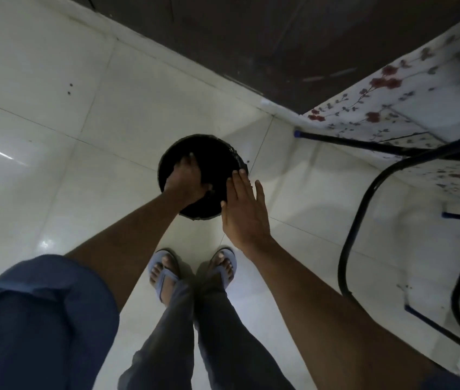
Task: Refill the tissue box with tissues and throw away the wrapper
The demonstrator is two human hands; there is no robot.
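A round black bin stands on the white tiled floor just ahead of my feet. My left hand reaches down into its mouth, back of the hand toward me, fingers pointing into the dark inside. Whatever may be under its palm is hidden. My right hand hovers flat over the bin's right rim, fingers stretched out, thumb apart, holding nothing. No wrapper or tissue box shows in the view.
A table with a floral cloth and black metal legs stands close on the right. A dark wooden door or wall runs along the back. My sandalled feet stand right behind the bin.
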